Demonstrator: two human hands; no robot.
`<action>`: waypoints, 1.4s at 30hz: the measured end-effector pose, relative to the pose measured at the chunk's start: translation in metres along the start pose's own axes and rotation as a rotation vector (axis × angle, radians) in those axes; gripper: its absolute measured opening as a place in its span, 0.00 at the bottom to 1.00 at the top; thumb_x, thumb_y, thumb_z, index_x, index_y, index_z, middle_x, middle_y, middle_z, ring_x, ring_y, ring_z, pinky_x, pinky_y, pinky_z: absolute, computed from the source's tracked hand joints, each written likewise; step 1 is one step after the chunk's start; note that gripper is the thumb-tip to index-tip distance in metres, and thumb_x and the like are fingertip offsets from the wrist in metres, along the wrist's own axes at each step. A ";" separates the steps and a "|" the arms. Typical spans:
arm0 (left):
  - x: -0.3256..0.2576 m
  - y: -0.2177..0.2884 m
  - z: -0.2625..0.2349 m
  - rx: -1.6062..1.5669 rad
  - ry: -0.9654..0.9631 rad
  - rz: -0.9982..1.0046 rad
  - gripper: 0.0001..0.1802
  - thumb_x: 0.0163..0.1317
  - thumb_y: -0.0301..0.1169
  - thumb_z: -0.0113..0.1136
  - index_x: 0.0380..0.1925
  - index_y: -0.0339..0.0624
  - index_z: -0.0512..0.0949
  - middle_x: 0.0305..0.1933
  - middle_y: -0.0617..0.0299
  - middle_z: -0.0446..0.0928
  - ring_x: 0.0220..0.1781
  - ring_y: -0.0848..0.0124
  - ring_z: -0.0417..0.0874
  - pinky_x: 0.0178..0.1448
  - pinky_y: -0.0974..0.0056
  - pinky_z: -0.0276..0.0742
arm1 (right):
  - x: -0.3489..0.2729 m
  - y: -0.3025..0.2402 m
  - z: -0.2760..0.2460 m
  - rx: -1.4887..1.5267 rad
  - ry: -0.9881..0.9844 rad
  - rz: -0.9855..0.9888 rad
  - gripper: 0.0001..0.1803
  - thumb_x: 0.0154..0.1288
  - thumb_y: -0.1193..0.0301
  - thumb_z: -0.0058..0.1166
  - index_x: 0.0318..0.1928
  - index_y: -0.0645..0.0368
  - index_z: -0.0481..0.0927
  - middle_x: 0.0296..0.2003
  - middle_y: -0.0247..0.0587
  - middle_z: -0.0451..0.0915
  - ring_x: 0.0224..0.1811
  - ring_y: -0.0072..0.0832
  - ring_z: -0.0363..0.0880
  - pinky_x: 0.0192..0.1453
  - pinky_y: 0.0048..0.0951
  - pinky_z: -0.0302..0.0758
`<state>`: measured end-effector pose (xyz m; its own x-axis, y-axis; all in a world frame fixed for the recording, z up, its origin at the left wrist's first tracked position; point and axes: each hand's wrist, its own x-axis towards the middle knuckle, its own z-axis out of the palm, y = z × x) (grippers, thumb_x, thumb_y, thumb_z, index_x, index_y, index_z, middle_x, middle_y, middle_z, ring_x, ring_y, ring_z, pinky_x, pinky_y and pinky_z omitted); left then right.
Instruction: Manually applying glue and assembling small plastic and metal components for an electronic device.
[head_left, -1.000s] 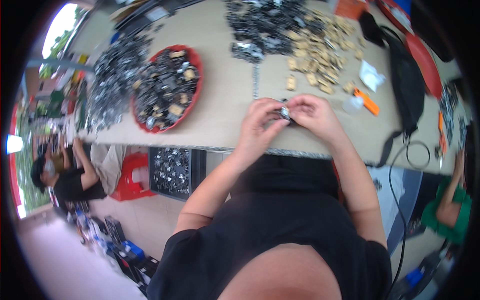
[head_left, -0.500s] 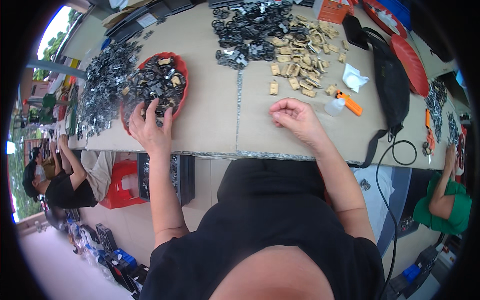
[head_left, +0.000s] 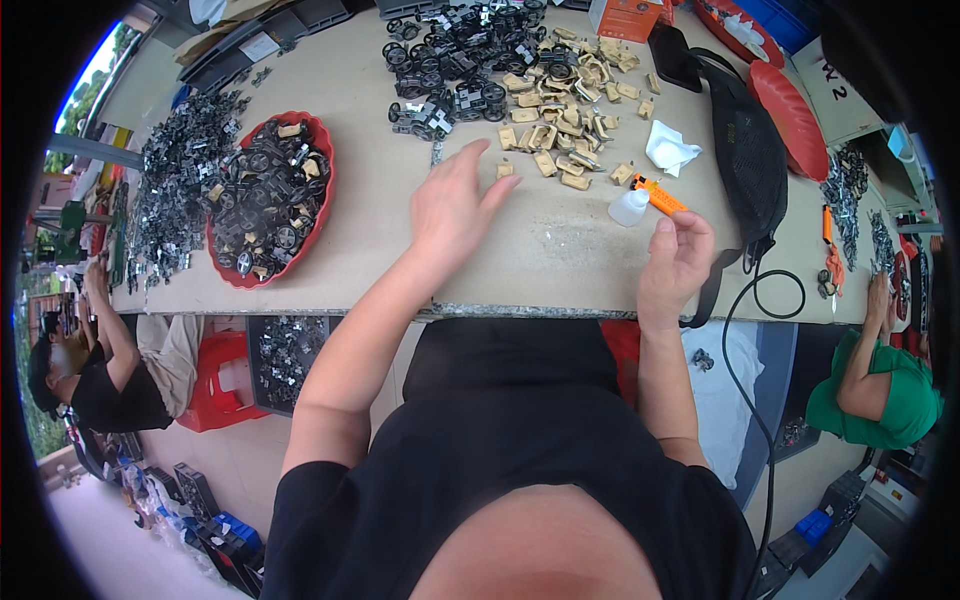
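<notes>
Bring left hand [head_left: 450,212], thumb and fingers wide, apparently unladen, gently to tan parts [head_left: 568,117], lying loose just ahead beside black parts [head_left: 458,60]. Lift one by its sides, without pushing neighbours. With right hand [head_left: 676,268], curled narrow, avoid knocking bottle [head_left: 628,209] nearby; cannot tell whether holding anything.

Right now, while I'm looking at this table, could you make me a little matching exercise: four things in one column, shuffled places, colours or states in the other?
Things:
1. tan pieces
2. red bowl
3. small bottle
4. bag

Descriptions:
A. black in colour
B. right beside the orange tool
C. loose on the table, by the fingertips of the left grip
D. filled mostly with black wheeled parts

Right pairs: 1-C, 2-D, 3-B, 4-A.
</notes>
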<state>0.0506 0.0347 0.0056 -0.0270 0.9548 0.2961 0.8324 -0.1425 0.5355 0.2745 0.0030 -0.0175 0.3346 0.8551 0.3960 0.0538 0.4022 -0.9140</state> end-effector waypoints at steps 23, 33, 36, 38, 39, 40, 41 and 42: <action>-0.037 -0.023 -0.001 -1.814 -0.359 -0.698 0.15 0.56 0.18 0.57 0.46 0.34 0.73 0.38 0.56 0.78 0.42 0.69 0.80 0.52 0.67 0.79 | 0.004 -0.008 0.017 0.417 -0.403 0.498 0.18 0.63 0.73 0.52 0.52 0.66 0.69 0.41 0.40 0.76 0.40 0.23 0.73 0.39 0.23 0.70; -0.045 -0.023 0.007 -1.702 -0.356 -0.555 0.13 0.53 0.18 0.61 0.38 0.36 0.72 0.38 0.56 0.78 0.41 0.70 0.80 0.52 0.68 0.77 | 0.003 -0.005 0.043 0.789 -0.282 0.554 0.13 0.61 0.74 0.54 0.45 0.62 0.69 0.37 0.39 0.74 0.35 0.22 0.71 0.36 0.24 0.69; -0.045 -0.024 0.009 -1.712 -0.345 -0.558 0.13 0.53 0.18 0.61 0.39 0.36 0.72 0.38 0.56 0.78 0.41 0.71 0.80 0.51 0.68 0.77 | -0.001 0.000 0.046 0.712 -0.290 0.490 0.12 0.62 0.73 0.54 0.45 0.61 0.68 0.38 0.41 0.73 0.35 0.23 0.70 0.36 0.24 0.68; -0.046 -0.023 0.008 -1.689 -0.324 -0.557 0.13 0.54 0.17 0.60 0.39 0.36 0.72 0.38 0.56 0.78 0.41 0.71 0.80 0.51 0.69 0.78 | -0.005 0.004 0.047 0.669 -0.302 0.439 0.12 0.63 0.73 0.53 0.44 0.61 0.68 0.39 0.41 0.72 0.35 0.23 0.70 0.37 0.24 0.68; -0.046 -0.023 0.009 -1.678 -0.316 -0.556 0.13 0.54 0.17 0.60 0.39 0.36 0.72 0.37 0.56 0.78 0.41 0.71 0.80 0.51 0.69 0.78 | -0.006 0.004 0.047 0.642 -0.314 0.403 0.12 0.63 0.72 0.53 0.44 0.62 0.68 0.39 0.41 0.72 0.35 0.22 0.70 0.37 0.23 0.68; -0.047 -0.022 0.010 -1.671 -0.302 -0.552 0.13 0.54 0.17 0.60 0.39 0.36 0.72 0.37 0.56 0.78 0.40 0.71 0.80 0.50 0.69 0.78 | -0.008 0.004 0.048 0.614 -0.326 0.366 0.12 0.63 0.72 0.53 0.44 0.62 0.68 0.39 0.41 0.72 0.36 0.22 0.70 0.38 0.23 0.68; -0.047 -0.021 0.011 -1.664 -0.289 -0.548 0.13 0.54 0.17 0.60 0.39 0.36 0.72 0.37 0.56 0.78 0.40 0.71 0.80 0.50 0.69 0.78 | -0.009 0.005 0.048 0.586 -0.338 0.330 0.12 0.63 0.72 0.53 0.44 0.62 0.68 0.39 0.41 0.72 0.36 0.22 0.70 0.39 0.23 0.68; -0.047 -0.020 0.011 -1.655 -0.278 -0.543 0.13 0.54 0.17 0.60 0.39 0.35 0.72 0.37 0.56 0.78 0.40 0.71 0.80 0.50 0.69 0.78 | -0.011 0.005 0.047 0.513 -0.352 0.277 0.12 0.63 0.71 0.53 0.44 0.62 0.68 0.39 0.42 0.71 0.36 0.22 0.69 0.39 0.23 0.68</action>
<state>0.0410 -0.0043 -0.0280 0.1481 0.9668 -0.2084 -0.6260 0.2547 0.7370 0.2269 0.0112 -0.0219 -0.0590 0.9695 0.2378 -0.4721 0.1828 -0.8624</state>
